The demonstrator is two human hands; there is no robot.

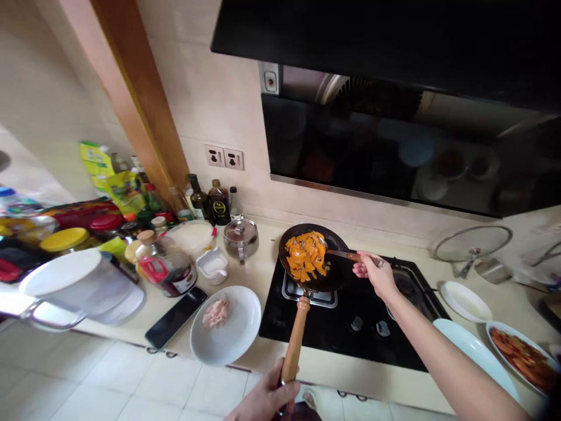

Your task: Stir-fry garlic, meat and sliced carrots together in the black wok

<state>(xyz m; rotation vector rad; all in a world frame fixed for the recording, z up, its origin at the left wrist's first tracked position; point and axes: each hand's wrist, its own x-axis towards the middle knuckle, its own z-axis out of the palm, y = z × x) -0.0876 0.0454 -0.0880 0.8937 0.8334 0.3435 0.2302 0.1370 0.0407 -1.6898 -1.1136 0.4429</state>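
Observation:
My left hand is wrapped round the wooden handle of a dark frying pan, which sits over the left burner of the black gas stove. Orange slices, perhaps pumpkin, lie heaped in the pan with small bits among them. My right hand grips the wooden handle of a spatula, whose far end reaches into the slices and is partly hidden by them. Left of the stove, a white plate bears a small pile of pale raw meat slices.
A phone, a glass teapot, bottles and jars crowd the counter at left, beside a large white container. Right of the stove are a glass lid, plates and a reddish dish. A black hood hangs above.

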